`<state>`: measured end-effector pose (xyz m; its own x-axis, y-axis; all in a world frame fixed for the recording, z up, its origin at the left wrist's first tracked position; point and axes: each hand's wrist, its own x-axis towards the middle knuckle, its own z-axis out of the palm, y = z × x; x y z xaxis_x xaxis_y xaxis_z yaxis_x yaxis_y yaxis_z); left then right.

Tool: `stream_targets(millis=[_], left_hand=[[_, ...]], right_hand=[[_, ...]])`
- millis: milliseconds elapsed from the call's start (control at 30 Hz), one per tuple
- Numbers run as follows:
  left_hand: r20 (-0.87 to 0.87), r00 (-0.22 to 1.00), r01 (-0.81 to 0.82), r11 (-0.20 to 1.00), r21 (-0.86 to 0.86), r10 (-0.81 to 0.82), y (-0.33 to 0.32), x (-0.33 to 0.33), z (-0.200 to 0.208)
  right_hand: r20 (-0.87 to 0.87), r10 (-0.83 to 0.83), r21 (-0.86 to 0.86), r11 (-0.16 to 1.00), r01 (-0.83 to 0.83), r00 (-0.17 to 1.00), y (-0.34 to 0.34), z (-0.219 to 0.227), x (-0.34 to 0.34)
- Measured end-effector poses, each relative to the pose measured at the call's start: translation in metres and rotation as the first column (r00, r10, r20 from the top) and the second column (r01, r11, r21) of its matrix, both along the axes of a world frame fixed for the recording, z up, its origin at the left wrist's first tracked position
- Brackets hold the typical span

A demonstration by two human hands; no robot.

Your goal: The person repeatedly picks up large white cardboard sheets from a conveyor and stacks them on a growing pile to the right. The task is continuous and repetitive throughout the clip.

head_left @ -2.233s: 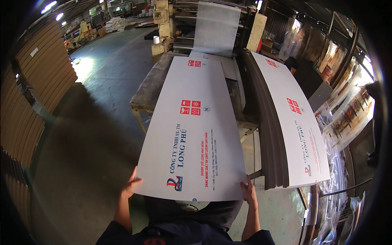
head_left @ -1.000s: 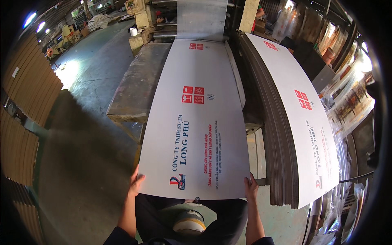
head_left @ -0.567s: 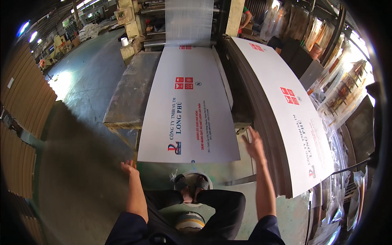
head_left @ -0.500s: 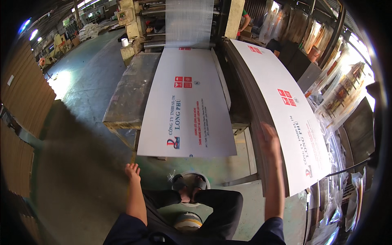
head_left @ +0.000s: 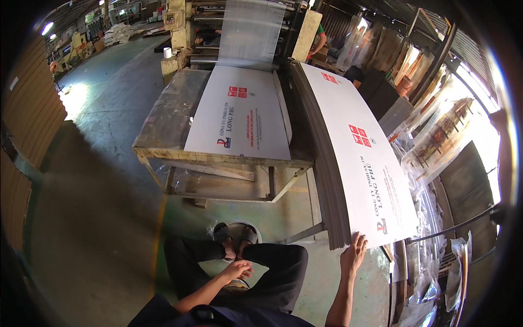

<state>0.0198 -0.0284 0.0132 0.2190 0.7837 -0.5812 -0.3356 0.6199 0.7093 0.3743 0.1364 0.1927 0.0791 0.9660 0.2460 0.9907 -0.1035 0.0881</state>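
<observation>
A tall stack of flat boards (head_left: 328, 191) stands to the right, with a white printed sheet (head_left: 351, 169) on top bearing red squares and dark lettering. My right hand (head_left: 355, 253) is at the near edge of this top sheet, its fingers closed over the edge. My left hand (head_left: 238, 270) rests above my lap, fingers curled together, with nothing visible in it. Ahead, another white printed sheet (head_left: 239, 114) lies flat on the metal-topped table (head_left: 169, 117). The sheet's far end is at the rollers, and neither hand touches it.
Behind the table, a roller machine (head_left: 210, 41) carries a translucent film (head_left: 250, 32). A person's arm (head_left: 318, 43) shows beyond the machine's right post. Piled brown boards (head_left: 38, 103) stand at the far left. Clear plastic sheeting (head_left: 425, 218) hangs beside the stack on the right.
The sheet on the table has moved away from me, toward the rollers. My right hand has come back to the stack's near edge, and my left hand has moved inward over my lap.
</observation>
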Motion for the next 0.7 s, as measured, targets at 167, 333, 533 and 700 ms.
stream_targets(millis=[167,333,533,700], left_hand=[[0.168,0.984,0.019,0.969,0.244,-0.061,0.051,0.028,0.084],[0.007,1.0,-0.009,0.944,0.331,0.007,0.094,0.025,0.15],[-0.011,0.999,-0.025,0.93,0.367,0.032,0.026,-0.097,0.118],[-0.096,0.993,-0.04,0.969,0.243,0.065,-0.048,-0.146,0.061]], right_hand=[[0.021,0.211,-0.014,0.977,-0.211,0.977,-0.045,0.05,-0.058],[-0.151,0.841,0.077,0.534,-0.842,0.519,-0.114,0.037,-0.14],[-0.149,0.193,-0.065,0.977,-0.204,0.97,-0.14,0.021,-0.042],[-0.428,-0.373,0.038,0.903,0.429,0.823,-0.206,-0.037,0.02]])
